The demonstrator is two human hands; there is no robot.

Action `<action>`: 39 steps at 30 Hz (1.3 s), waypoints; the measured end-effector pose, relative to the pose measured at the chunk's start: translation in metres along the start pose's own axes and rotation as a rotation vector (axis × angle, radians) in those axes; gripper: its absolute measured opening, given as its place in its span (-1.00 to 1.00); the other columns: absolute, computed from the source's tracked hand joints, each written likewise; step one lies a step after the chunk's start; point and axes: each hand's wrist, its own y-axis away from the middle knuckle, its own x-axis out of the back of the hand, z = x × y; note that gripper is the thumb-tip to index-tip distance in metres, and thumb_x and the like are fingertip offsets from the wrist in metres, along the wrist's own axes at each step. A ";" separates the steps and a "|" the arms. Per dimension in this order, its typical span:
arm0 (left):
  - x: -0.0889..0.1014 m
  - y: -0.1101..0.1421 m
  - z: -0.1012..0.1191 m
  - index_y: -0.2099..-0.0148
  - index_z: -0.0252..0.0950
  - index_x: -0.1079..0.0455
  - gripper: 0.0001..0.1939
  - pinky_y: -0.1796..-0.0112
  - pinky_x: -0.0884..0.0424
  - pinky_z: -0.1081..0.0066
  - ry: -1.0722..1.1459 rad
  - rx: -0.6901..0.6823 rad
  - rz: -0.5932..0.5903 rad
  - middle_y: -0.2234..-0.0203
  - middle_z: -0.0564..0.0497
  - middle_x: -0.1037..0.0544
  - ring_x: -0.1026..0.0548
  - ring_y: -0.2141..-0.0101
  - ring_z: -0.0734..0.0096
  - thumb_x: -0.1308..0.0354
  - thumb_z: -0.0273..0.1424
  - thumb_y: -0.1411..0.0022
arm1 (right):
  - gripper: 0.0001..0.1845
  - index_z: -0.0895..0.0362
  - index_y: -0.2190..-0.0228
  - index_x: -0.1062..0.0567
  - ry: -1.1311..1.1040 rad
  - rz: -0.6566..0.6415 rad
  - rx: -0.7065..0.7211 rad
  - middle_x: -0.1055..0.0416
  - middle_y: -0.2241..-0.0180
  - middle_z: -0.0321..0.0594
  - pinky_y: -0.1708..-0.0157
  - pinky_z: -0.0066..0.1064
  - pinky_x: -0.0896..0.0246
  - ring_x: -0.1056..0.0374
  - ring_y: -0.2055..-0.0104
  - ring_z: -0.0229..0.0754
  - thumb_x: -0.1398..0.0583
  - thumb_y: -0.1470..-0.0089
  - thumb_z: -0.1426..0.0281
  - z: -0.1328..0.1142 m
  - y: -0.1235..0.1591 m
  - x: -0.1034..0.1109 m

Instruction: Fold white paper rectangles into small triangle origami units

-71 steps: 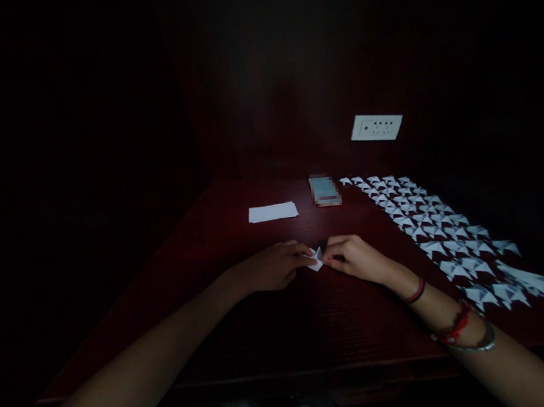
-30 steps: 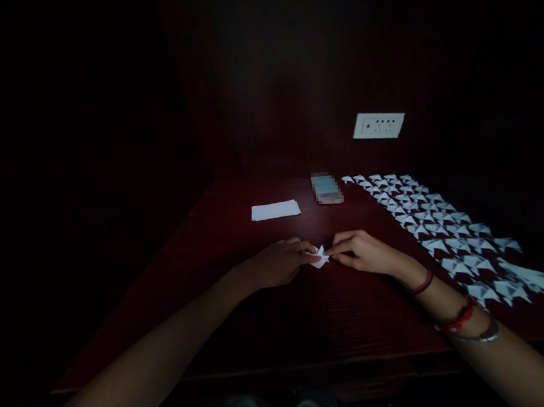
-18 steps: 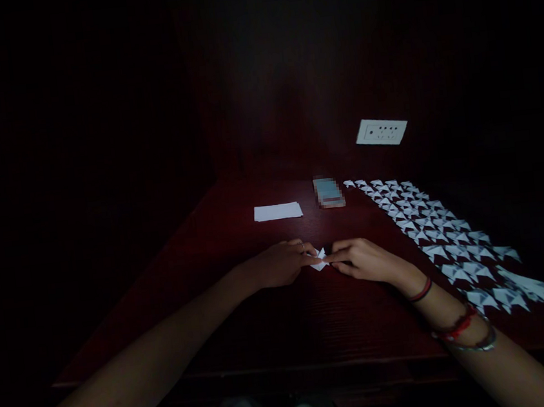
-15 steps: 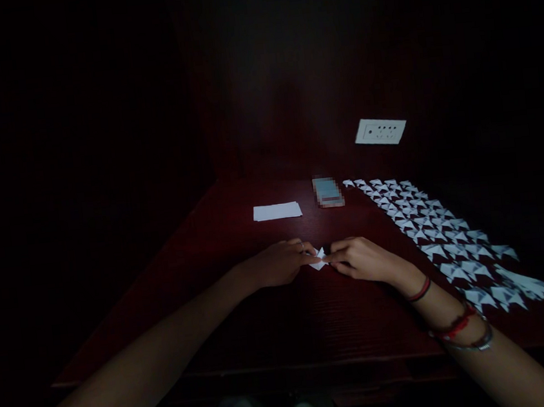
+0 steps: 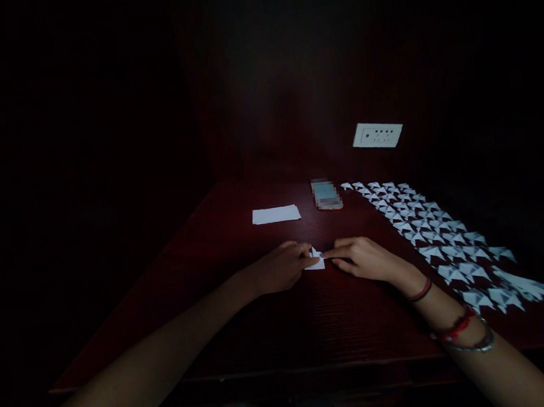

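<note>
A small folded piece of white paper [image 5: 317,264] lies on the dark red table, with one point standing up at its far side. My left hand [image 5: 281,267], a ring on one finger, has its fingers and thumb closed on the paper's left part and covers some of it. From the other side, my right hand [image 5: 362,257] stretches its index finger to the paper's right edge and touches it. Its thumb sits slightly below, apart from that finger. Bracelets circle my right wrist and forearm.
A stack of white paper slips [image 5: 276,215] lies beyond my hands, beside a phone [image 5: 326,195]. Rows of folded white paper pieces [image 5: 431,253] cover the table's right side, near a bundle of strips [image 5: 523,282]. A socket plate [image 5: 377,135] is on the back wall.
The paper has turned between my fingers and now shows a squarer lower corner. My right thumb and index finger are a little further apart. The view has shifted slightly.
</note>
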 end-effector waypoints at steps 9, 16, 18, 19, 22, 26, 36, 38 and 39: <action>0.009 0.000 0.001 0.00 -0.27 -0.15 -0.62 0.15 -0.17 0.37 0.065 -0.060 -0.047 0.20 -0.05 -0.31 -0.28 0.20 0.40 0.08 -0.56 -0.10 | -0.67 0.03 0.16 -0.34 0.035 -0.038 -0.015 -0.24 0.40 -0.25 0.37 -0.48 -0.08 -0.20 0.40 -0.32 -0.01 0.01 0.44 0.005 0.002 -0.003; 0.016 0.000 0.000 -0.02 -0.21 -0.12 -0.64 0.11 -0.12 0.35 0.074 -0.043 0.017 0.10 -0.02 -0.27 -0.22 0.11 0.41 0.11 -0.52 -0.16 | -0.68 0.05 0.15 -0.33 0.072 -0.018 -0.043 -0.25 0.42 -0.25 0.42 -0.50 -0.07 -0.19 0.43 -0.32 0.00 -0.01 0.43 0.005 0.002 -0.002; 0.014 0.000 -0.003 -0.01 -0.19 -0.14 -0.68 0.07 -0.07 0.31 0.050 -0.025 0.039 0.05 -0.01 -0.21 -0.15 0.05 0.37 0.11 -0.47 -0.18 | -0.68 0.07 0.14 -0.33 0.052 0.015 -0.048 -0.26 0.42 -0.25 0.42 -0.50 -0.06 -0.20 0.44 -0.33 0.00 -0.02 0.42 0.002 0.002 -0.001; 0.012 0.001 -0.004 0.00 -0.19 -0.15 -0.69 0.06 -0.05 0.30 0.037 -0.028 0.031 0.03 0.00 -0.19 -0.12 0.03 0.34 0.10 -0.43 -0.19 | -0.69 0.08 0.15 -0.33 0.034 0.029 -0.044 -0.26 0.42 -0.24 0.41 -0.51 -0.07 -0.20 0.43 -0.34 0.00 -0.02 0.41 0.001 0.001 0.000; 0.007 0.002 -0.006 0.00 -0.21 -0.15 -0.68 0.05 -0.02 0.28 0.007 -0.053 -0.020 0.04 -0.01 -0.21 -0.09 0.00 0.31 0.11 -0.30 -0.19 | -0.72 0.11 0.21 -0.38 -0.030 0.038 -0.005 -0.28 0.41 -0.23 0.38 -0.50 -0.08 -0.23 0.41 -0.33 -0.02 -0.02 0.36 -0.002 0.001 0.000; 0.007 0.001 -0.003 0.03 -0.26 -0.18 -0.65 0.06 -0.05 0.30 -0.023 -0.048 -0.019 0.10 -0.05 -0.27 -0.16 0.05 0.32 0.13 -0.23 -0.19 | -0.74 0.13 0.26 -0.41 -0.077 0.024 0.016 -0.30 0.40 -0.22 0.35 -0.49 -0.09 -0.24 0.37 -0.31 -0.04 0.00 0.34 -0.003 -0.001 -0.003; 0.013 0.002 0.002 -0.01 -0.28 -0.11 -0.61 0.07 -0.06 0.34 0.033 -0.034 -0.066 0.05 -0.06 -0.24 -0.14 0.02 0.34 0.14 -0.20 -0.19 | -0.76 0.13 0.30 -0.43 -0.217 -0.044 0.066 -0.32 0.38 -0.22 0.35 -0.48 -0.12 -0.24 0.36 -0.30 -0.04 -0.01 0.34 0.004 -0.001 -0.003; 0.014 0.003 0.002 -0.01 -0.28 -0.10 -0.61 0.08 -0.08 0.35 0.051 -0.018 -0.076 0.06 -0.06 -0.26 -0.18 0.05 0.36 0.15 -0.20 -0.19 | -0.76 0.13 0.31 -0.43 -0.225 -0.030 0.058 -0.32 0.39 -0.22 0.35 -0.48 -0.12 -0.24 0.36 -0.30 -0.02 -0.02 0.36 0.005 -0.001 -0.005; 0.014 0.003 0.002 -0.01 -0.28 -0.11 -0.61 0.08 -0.08 0.35 0.050 -0.013 -0.072 0.07 -0.06 -0.26 -0.19 0.06 0.35 0.15 -0.19 -0.19 | -0.76 0.13 0.31 -0.43 -0.228 -0.023 0.054 -0.32 0.39 -0.22 0.35 -0.49 -0.12 -0.24 0.37 -0.31 -0.02 -0.02 0.37 0.006 -0.001 -0.006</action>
